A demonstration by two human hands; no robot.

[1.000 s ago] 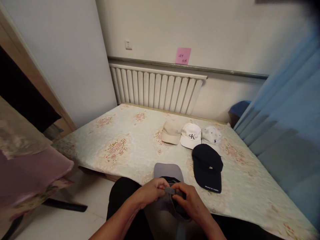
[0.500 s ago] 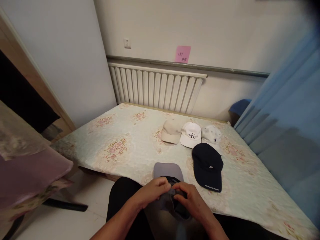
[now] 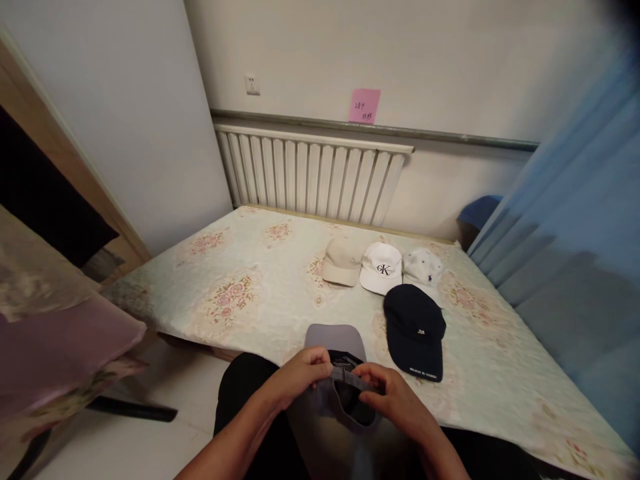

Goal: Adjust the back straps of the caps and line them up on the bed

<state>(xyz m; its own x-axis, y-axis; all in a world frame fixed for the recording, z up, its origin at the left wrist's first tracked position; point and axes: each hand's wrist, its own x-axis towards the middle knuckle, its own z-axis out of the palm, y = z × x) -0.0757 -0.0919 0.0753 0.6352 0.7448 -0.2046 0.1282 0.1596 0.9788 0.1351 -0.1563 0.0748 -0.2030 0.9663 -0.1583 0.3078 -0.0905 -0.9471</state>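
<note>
A grey baseball cap (image 3: 336, 337) rests by my lap at the near edge of the bed, its brim pointing away from me and its back opening toward me. My left hand (image 3: 306, 372) pinches the left part of its back strap (image 3: 354, 380). On the other side, my right hand (image 3: 387, 392) grips the strap's right part between thumb and fingers. Beyond and to the right lies a dark navy cap (image 3: 415, 330). Behind it, side by side, are a beige cap (image 3: 342, 261), a white cap with black letters (image 3: 381, 268) and a white cap with a small emblem (image 3: 423, 267).
The caps lie on a bed with a floral cover (image 3: 270, 280). A white radiator (image 3: 310, 173) stands along the wall behind it. A blue curtain (image 3: 565, 253) hangs at the right. To the left is a chair with pink cloth (image 3: 70, 340).
My hands have moved slightly apart along the cap's back strap, so more of the strap and the opening beneath it shows. The other caps lie where they were.
</note>
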